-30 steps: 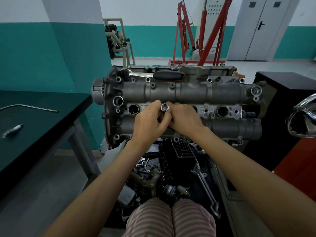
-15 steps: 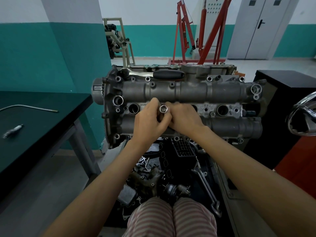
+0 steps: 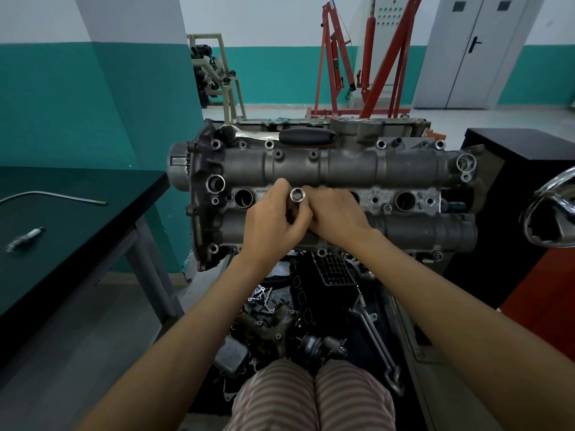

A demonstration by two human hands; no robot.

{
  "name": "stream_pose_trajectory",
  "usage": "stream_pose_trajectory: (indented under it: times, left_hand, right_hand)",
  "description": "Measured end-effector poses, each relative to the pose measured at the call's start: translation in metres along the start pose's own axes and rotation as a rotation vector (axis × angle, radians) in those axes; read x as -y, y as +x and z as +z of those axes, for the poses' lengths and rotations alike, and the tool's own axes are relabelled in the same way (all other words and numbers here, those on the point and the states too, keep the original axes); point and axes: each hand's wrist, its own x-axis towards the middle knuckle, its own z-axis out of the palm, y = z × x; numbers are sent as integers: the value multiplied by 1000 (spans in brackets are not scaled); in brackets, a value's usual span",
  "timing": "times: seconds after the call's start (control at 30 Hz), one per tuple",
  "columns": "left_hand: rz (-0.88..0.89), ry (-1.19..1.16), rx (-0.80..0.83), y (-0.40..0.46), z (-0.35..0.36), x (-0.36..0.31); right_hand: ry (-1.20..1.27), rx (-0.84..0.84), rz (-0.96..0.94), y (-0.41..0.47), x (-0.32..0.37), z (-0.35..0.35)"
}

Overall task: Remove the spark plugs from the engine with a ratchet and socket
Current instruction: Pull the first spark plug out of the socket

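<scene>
A person seated in front of an engine on a stand looks down at both hands, which meet over the middle of the cylinder head. The left hand has its fingers curled round a shiny socket, whose open end points up toward the camera. The right hand presses in beside it, fingers curled around something under the socket; what it grips is hidden.

Along the head runs a row of round plug wells. The far-left well looks dark and empty, and so does one on the right. The hands cover the wells between them, so their state cannot be told.

On the dark counter at left lies a single spark plug, well apart from the engine, near a thin bent metal rod. A ratchet with a black handle rests on the far edge of the engine, untouched.

By this evidence at least one plug seems to be out. The socket appears to be working at a middle well by hand, or coming up out of it. How many plugs are left cannot be seen.
</scene>
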Motion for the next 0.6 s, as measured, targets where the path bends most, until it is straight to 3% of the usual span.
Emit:
stream_pose_trajectory:
  times: [0.17,0.47,0.6]
  left_hand:
    - [-23,25,12,1,0,1]
    - [-5,2,1,1,-1,-2]
    - [-11,-27,2,1,-1,-1]
  right_hand:
    - [98,-18,33,0,3,-1]
    - [-14,-25,-3,0,1,1]
    - [55,-32,3,-1,1,0]
